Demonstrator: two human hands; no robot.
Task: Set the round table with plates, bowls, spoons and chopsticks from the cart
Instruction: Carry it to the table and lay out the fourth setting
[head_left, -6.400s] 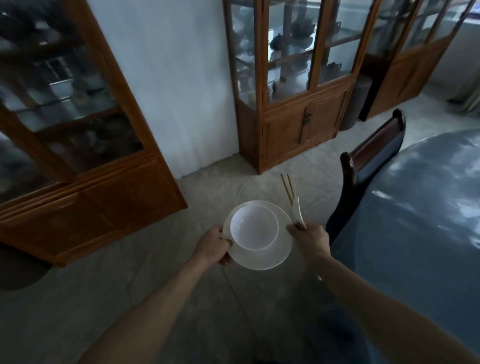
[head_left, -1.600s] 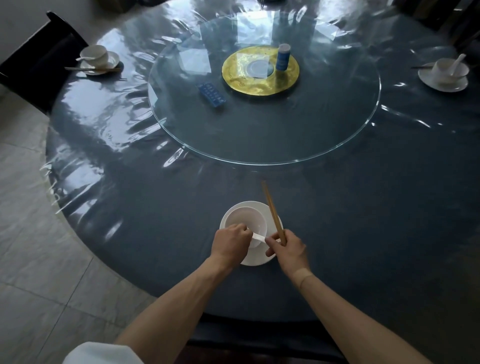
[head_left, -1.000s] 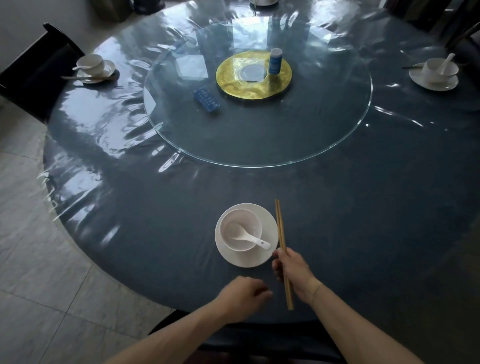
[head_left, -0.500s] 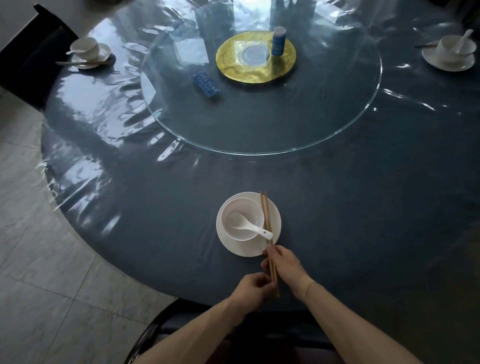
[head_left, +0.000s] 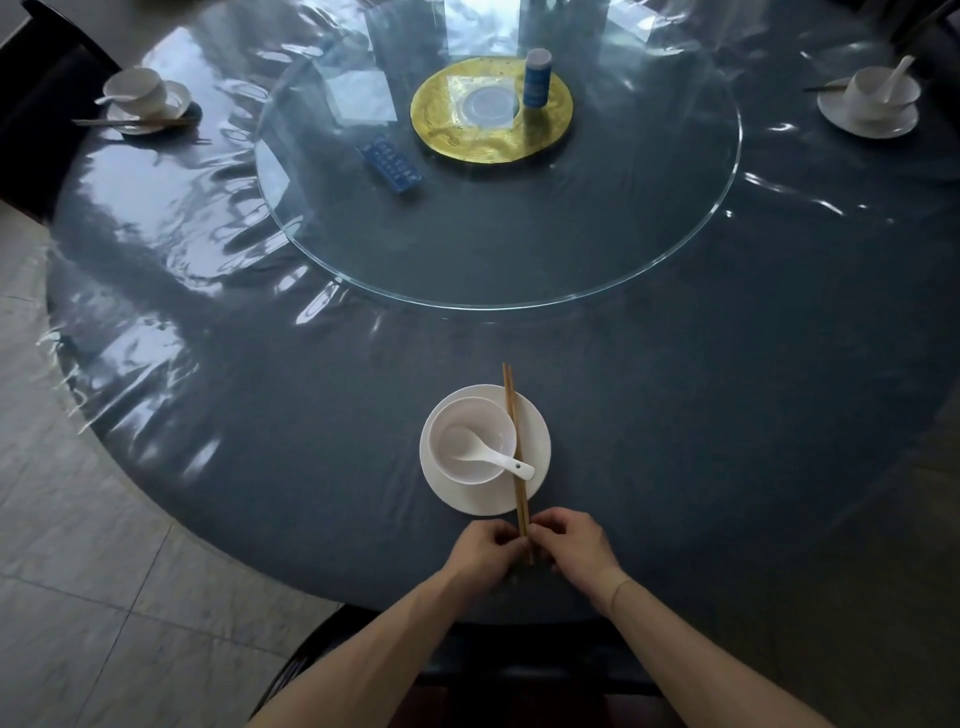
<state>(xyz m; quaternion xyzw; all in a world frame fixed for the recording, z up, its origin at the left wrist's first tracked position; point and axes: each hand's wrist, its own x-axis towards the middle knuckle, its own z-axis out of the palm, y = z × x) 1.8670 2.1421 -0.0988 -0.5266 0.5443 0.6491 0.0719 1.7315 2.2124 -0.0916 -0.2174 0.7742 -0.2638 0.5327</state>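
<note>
Moved since half a second ago: chopsticks (head_left: 515, 447) slid slightly further up across the plate (head_left: 535, 441), tips now past its far rim, and left hand (head_left: 480, 558) brought up level with right hand (head_left: 579, 551) at the near ends. From the head view: both hands close together near the near edge of the counter (head_left: 675, 415), fingers of each curled and pinching the near ends of the chopsticks from either side. Chopsticks laid side by side, running from the hands away toward the counter's middle, over the right part of the white plate and just beside the right of the bowl (head_left: 470, 439), touching or nearly touching its rim. Bowl seated on the plate, left of its centre. White spoon (head_left: 485, 452) lying in the bowl, scoop toward the left, handle pointing right and near, end of the handle over the bowl's rim and crossing the chopsticks. Round glass turntable (head_left: 675, 249) over the counter's middle, carrying a gold disc (head_left: 447, 130), a blue cylindrical container (head_left: 536, 78) standing on the disc's right part, and a flat blue box (head_left: 388, 162) left of the disc. At the far left edge, another place setting (head_left: 143, 98) of plate, cup-like bowl, spoon and chopsticks; at the far right edge, a third setting (head_left: 872, 101). Dark chair (head_left: 36, 119) behind the far left edge. Pale tiled floor (head_left: 78, 571) to the left.
</note>
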